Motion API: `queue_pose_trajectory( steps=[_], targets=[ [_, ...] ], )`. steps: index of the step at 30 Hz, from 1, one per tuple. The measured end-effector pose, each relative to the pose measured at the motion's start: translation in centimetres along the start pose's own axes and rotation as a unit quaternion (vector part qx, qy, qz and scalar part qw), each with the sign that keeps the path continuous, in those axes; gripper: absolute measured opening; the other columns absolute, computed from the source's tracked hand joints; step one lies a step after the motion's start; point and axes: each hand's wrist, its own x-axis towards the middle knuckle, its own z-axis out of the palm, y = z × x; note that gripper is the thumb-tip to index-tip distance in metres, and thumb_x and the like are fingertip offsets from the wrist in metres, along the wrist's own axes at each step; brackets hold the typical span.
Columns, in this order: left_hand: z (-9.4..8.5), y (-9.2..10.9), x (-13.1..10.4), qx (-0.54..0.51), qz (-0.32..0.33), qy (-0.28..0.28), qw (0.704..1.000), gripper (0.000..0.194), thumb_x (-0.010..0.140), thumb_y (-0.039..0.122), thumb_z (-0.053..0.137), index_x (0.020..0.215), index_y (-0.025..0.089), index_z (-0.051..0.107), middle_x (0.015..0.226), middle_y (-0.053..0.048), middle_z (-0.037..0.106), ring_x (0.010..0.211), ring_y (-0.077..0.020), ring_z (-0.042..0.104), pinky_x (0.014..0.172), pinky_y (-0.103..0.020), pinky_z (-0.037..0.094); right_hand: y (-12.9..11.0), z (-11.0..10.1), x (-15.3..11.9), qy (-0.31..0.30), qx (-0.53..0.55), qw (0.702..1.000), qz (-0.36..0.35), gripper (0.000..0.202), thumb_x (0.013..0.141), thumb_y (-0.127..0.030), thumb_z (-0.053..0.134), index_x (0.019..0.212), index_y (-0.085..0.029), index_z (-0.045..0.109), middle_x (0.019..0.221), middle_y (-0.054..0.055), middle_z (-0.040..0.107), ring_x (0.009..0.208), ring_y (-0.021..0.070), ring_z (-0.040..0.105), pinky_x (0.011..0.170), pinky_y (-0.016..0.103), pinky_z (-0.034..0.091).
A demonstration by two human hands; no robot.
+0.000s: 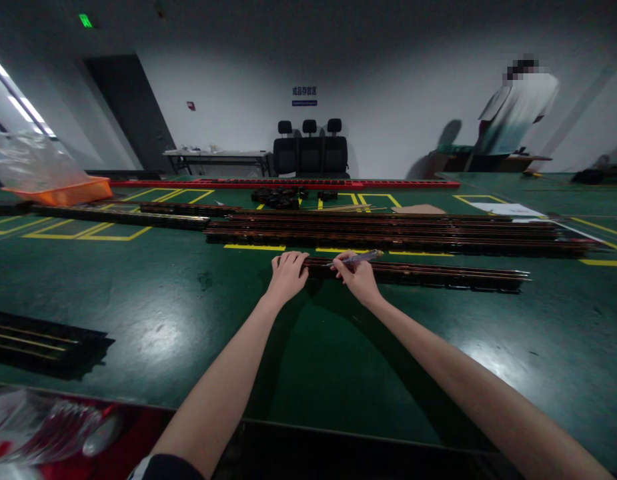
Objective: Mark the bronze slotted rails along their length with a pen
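Note:
A long dark rail strip (438, 273) with thin copper-coloured lines lies across the green table (188, 300). At its left end my left hand (288, 275) is closed over the strip, fingers wrapped on its far side. My right hand (359, 275) pinches a slim clear pen-like tool (361, 257), whose tip points left at the strip just beside my left hand. Just beyond lies a bundle of similar long strips (388, 230).
More strips lie at the left (33, 340). An orange basket (68, 192) holds plastic bags. Black parts (275, 197), a red rail (388, 183) and white paper (508, 210) are farther back. A person (515, 113) stands at the back right. Plastic-wrapped items (43, 427) sit below the table's front edge.

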Motion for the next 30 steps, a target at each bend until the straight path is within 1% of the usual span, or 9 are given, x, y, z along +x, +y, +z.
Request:
queue_pose_trajectory(
  steps=[9, 18, 20, 26, 30],
  targets=[
    [0.11, 0.35, 0.03, 0.015, -0.008, 0.010, 1.000, 0.038, 0.088, 0.022, 0.037, 0.121, 0.025, 0.056, 0.122, -0.008, 0.060, 0.118, -0.0265, 0.049, 0.106, -0.049, 0.028, 0.01, 0.16, -0.01, 0.028, 0.007, 1.000, 0.012, 0.029, 0.080, -0.049, 0.057, 0.077, -0.020, 0.057, 0.070, 0.006, 0.067, 0.057, 0.0175, 0.061, 0.051, 0.030, 0.050],
    [0.14, 0.36, 0.03, 0.017, -0.009, 0.017, 1.000, 0.037, 0.087, 0.022, 0.037, 0.118, 0.024, 0.057, 0.119, -0.009, 0.061, 0.118, -0.0265, 0.048, 0.107, -0.051, 0.026, 0.09, 0.12, -0.13, 0.067, 0.014, 0.998, 0.012, 0.029, 0.082, -0.048, 0.055, 0.076, -0.020, 0.056, 0.069, 0.006, 0.066, 0.057, 0.0165, 0.060, 0.052, 0.030, 0.051],
    [0.12, 0.34, 0.03, 0.016, -0.012, 0.016, 1.000, 0.038, 0.087, 0.021, 0.036, 0.119, 0.023, 0.057, 0.119, -0.009, 0.061, 0.119, -0.0264, 0.048, 0.107, -0.051, 0.026, 0.07, 0.09, -0.12, 0.065, 0.015, 0.998, 0.012, 0.029, 0.082, -0.047, 0.055, 0.076, -0.019, 0.056, 0.069, 0.006, 0.066, 0.056, 0.0164, 0.060, 0.052, 0.029, 0.051],
    [0.14, 0.28, 0.04, 0.017, -0.014, 0.012, 1.000, 0.039, 0.087, 0.020, 0.036, 0.119, 0.022, 0.057, 0.120, -0.010, 0.060, 0.119, -0.0261, 0.048, 0.106, -0.051, 0.026, 0.07, 0.04, -0.09, 0.028, 0.007, 1.000, -0.009, 0.025, 0.082, -0.043, 0.056, 0.077, -0.018, 0.058, 0.070, 0.007, 0.068, 0.053, 0.0153, 0.060, 0.048, 0.028, 0.050],
    [0.23, 0.36, 0.02, 0.031, -0.014, 0.020, 0.999, 0.038, 0.086, 0.019, 0.037, 0.119, 0.023, 0.058, 0.120, -0.009, 0.061, 0.119, -0.0267, 0.047, 0.107, -0.052, 0.025, 0.07, 0.05, -0.09, 0.030, 0.008, 0.999, -0.011, 0.025, 0.082, -0.042, 0.056, 0.078, -0.018, 0.059, 0.070, 0.007, 0.068, 0.053, 0.0148, 0.060, 0.048, 0.027, 0.049]
  ],
)
